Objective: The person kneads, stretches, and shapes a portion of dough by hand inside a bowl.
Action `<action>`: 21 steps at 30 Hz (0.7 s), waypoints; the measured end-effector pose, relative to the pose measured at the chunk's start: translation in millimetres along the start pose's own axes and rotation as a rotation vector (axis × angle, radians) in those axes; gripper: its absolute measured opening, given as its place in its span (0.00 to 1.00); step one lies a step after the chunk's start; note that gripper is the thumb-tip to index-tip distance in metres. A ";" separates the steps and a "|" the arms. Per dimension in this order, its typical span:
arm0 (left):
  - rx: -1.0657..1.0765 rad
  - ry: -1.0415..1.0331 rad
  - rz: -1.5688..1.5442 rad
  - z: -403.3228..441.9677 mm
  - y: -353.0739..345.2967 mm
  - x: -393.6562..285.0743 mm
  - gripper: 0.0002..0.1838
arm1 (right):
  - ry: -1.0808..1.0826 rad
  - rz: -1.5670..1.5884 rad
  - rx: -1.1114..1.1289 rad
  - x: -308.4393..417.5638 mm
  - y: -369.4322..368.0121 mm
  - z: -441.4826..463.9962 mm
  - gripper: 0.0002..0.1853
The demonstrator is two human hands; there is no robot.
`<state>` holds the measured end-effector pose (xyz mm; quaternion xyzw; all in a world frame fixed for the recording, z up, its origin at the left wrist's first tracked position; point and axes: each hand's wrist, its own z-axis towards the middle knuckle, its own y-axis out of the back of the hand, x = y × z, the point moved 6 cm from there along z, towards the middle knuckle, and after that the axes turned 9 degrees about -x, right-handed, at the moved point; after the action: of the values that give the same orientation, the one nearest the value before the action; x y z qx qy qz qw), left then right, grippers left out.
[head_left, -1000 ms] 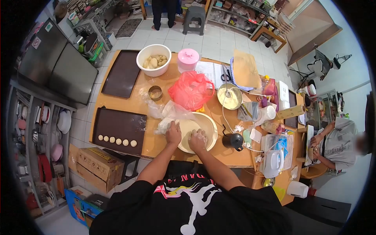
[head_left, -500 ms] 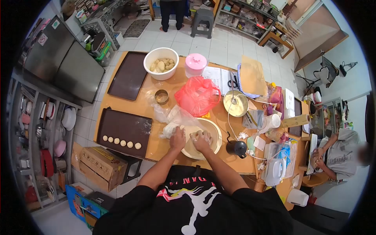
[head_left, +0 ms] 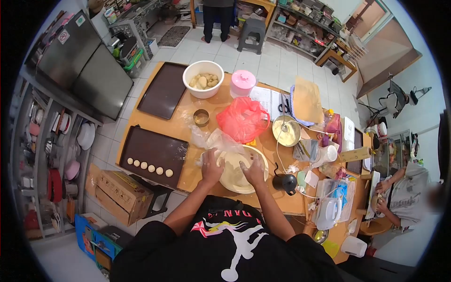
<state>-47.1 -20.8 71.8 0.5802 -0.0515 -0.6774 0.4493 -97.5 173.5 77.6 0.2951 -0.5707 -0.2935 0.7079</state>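
"White floor tiles [head_left: 230,61] spread around your crowded wooden desk [head_left: 289,202]. How far along does your work look?"

"Partway, as far as anyone can judge. Six small pale rounds [head_left: 151,168] sit in a row along the near edge of the dark tray [head_left: 155,150] on your left, and they look already shaped. Farther off, a white bowl [head_left: 203,95] holds a heap of tan lumps [head_left: 203,81]; whether those are waiting their turn cannot be told."

"And what is right in front of you?"

"A wide cream bowl [head_left: 233,175] stands near the desk's front edge, before your chest. No separate lump can be made out inside, so how much is left there is unclear. A clear plastic bag [head_left: 224,141] lies against its far left rim."

"How are your hands posed?"

"Both arms reach forward. Your left hand [head_left: 213,168] is at the bowl's left rim, thumb toward the middle. Your right hand [head_left: 254,171] is over the right side, thumb turned toward the left one. Pale bowl shows between them."

"Are they gripping anything?"

"Both look loosely open, with nothing visible held. Whether your left fingertips touch rim or bag is too hard to tell."
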 end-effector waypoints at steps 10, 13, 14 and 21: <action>0.054 -0.036 -0.080 17.7 -10.5 6.9 0.38 | 0.059 0.157 0.173 52.6 -6.8 31.7 0.41; 0.077 0.006 -0.027 23.9 -14.7 17.6 0.39 | 0.122 0.175 0.182 70.9 -12.9 38.5 0.38; 0.079 0.038 -0.017 25.8 -15.1 21.7 0.38 | 0.100 0.195 0.217 77.3 -14.2 40.0 0.37; 0.012 0.091 -0.054 46.3 -18.4 39.5 0.20 | 0.292 0.224 0.031 87.8 -34.3 53.1 0.23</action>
<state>-92.7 -57.2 46.7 0.6142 -0.0194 -0.6619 0.4293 -136.8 80.7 116.8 0.2801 -0.4954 -0.1580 0.8069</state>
